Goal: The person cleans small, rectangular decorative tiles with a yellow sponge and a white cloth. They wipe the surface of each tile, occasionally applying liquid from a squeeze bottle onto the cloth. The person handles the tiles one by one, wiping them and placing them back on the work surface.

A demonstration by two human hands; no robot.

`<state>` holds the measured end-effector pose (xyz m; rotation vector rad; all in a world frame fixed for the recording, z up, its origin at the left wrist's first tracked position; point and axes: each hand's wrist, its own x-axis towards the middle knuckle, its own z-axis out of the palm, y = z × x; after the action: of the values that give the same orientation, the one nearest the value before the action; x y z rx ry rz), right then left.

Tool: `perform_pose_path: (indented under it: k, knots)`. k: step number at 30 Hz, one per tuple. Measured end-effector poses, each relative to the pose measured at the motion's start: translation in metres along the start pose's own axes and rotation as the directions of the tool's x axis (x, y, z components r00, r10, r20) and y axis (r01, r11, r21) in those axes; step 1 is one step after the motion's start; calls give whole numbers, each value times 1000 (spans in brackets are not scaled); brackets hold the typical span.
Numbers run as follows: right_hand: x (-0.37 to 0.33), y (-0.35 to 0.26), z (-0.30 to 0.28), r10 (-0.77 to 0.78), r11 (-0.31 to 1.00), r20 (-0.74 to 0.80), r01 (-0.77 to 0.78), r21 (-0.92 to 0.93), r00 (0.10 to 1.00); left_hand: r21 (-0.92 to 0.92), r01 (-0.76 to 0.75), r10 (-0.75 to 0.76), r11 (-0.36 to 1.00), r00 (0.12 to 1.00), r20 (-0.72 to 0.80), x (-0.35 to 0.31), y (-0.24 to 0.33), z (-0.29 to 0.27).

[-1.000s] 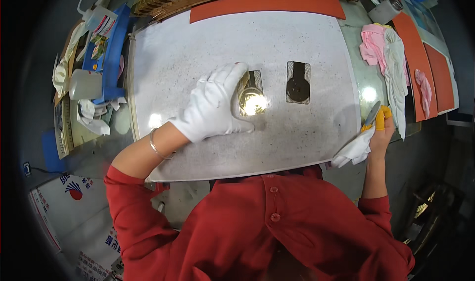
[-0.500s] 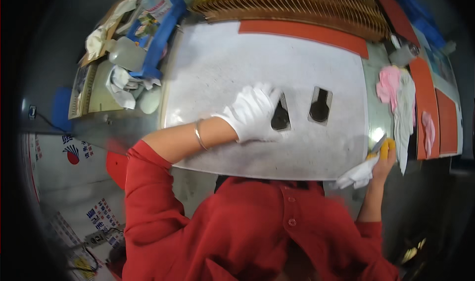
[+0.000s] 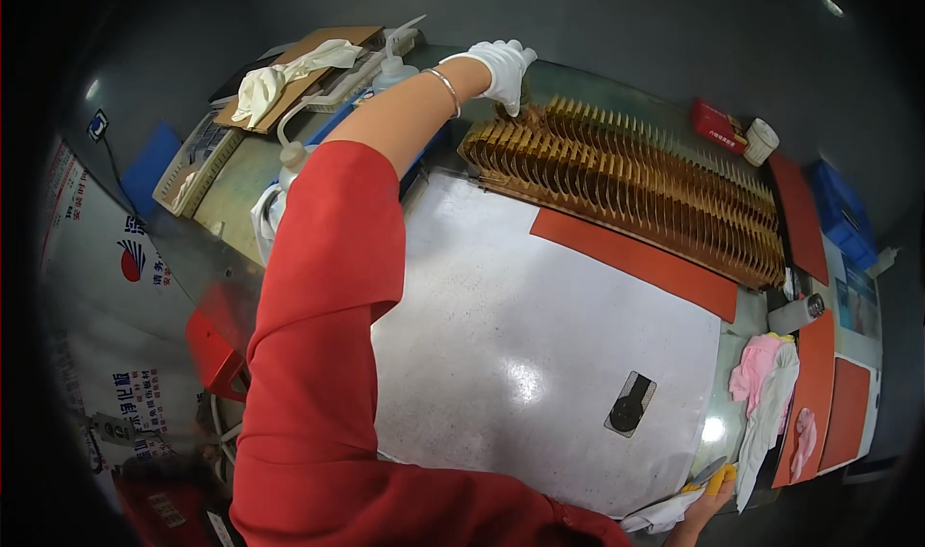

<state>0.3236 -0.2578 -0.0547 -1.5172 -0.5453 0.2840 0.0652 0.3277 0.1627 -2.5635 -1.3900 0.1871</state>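
My left hand [image 3: 501, 70], in a white glove, reaches to the far left end of a long wooden rack [image 3: 617, 200] with many upright thin slats. Its fingers are closed on a thin plate [image 3: 524, 92], mostly hidden by the glove and the rack. At the lower right edge my right hand [image 3: 709, 505], with yellow covers on its fingertips, grips a white cloth [image 3: 663, 514] and a grey blade-like tool [image 3: 707, 472]. A small flat plate with a dark keyhole-shaped middle [image 3: 629, 404] lies on the white board [image 3: 540, 354].
An orange-red strip [image 3: 636, 263] lies in front of the rack. Pink and white gloves [image 3: 761, 383] and a bottle [image 3: 796, 314] lie at the right. Squeeze bottles [image 3: 292, 157], a cardboard sheet with a glove [image 3: 289, 75] and a blue tray stand at the left.
My left hand has moved from the white board up to the rack's left end. One of the two plates has left the board. The view has shifted; my right hand keeps its hold.
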Motion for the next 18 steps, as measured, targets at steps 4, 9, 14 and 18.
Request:
perform_pose_path:
  k: [4,9,14,18]
  knots:
    - [1,-2,-8,25,997,61,-21,-78,998,56,-102,93,993,985,145,39,12,23]
    - [-1,-12,1,45,996,73,-39,-78,996,114,-184,152,976,958,243,55,20,35]
    - [-1,-1,-8,99,992,34,-96,-78,994,199,-201,135,959,943,303,59,20,41]
    - [2,-19,12,67,998,60,-66,-24,996,109,-195,162,975,954,252,53,19,24]
